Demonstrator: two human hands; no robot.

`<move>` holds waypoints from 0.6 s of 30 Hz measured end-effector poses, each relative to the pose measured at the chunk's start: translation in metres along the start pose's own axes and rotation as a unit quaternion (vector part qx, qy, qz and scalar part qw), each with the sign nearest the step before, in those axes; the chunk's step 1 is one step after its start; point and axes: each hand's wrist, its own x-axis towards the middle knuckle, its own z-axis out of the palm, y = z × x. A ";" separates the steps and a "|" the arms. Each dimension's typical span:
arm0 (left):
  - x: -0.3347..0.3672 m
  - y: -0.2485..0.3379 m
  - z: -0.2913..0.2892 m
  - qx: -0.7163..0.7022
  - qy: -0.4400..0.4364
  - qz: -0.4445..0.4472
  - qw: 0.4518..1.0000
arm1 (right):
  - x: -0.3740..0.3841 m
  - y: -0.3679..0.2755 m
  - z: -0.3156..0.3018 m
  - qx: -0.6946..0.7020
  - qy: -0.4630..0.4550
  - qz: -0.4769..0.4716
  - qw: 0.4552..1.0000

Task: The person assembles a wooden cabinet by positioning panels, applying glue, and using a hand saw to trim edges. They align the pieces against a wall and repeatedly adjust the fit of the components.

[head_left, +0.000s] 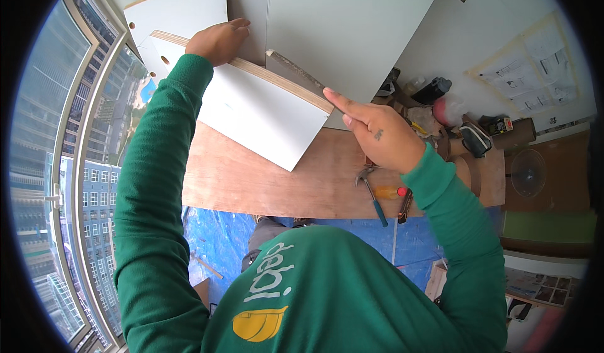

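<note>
A white-faced board (261, 120) with a bare plywood edge is tilted over the wooden worktop. My left hand (219, 42) is closed over its far edge, toward the left end, with fingers partly hidden behind it. In my right hand (385, 134) is a long, flat, greyish file (296, 71), gripped at its near end with the index finger stretched along it. The file slants along the plywood edge near the board's right corner. From this view I cannot tell how firmly it touches.
Nearer me on the worktop (251, 183) lie a claw hammer (372, 196) and a yellow-handled tool (390, 192). More white boards (182, 7) and a large pale panel (340, 20) stand beyond. Assorted items including a dark bottle (434, 90) crowd the right end. A window (56, 164) borders the left.
</note>
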 end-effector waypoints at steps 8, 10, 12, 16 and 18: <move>-0.005 -0.014 -0.004 0.053 0.038 0.106 0.992 | -0.020 0.016 0.016 0.219 -0.037 0.241 0.945; -0.011 -0.003 -0.007 -0.033 0.015 0.026 0.999 | -0.013 0.025 0.048 0.166 0.020 0.107 0.980; -0.016 0.009 -0.015 -0.061 0.009 -0.049 0.997 | -0.010 0.029 0.069 0.152 0.029 0.135 0.979; -0.031 0.033 -0.032 -0.141 0.064 -0.090 0.984 | 0.008 0.023 0.096 0.297 0.086 0.051 0.950; -0.052 0.051 -0.032 -0.176 0.115 -0.042 0.977 | 0.011 0.019 0.100 0.216 0.105 0.053 0.969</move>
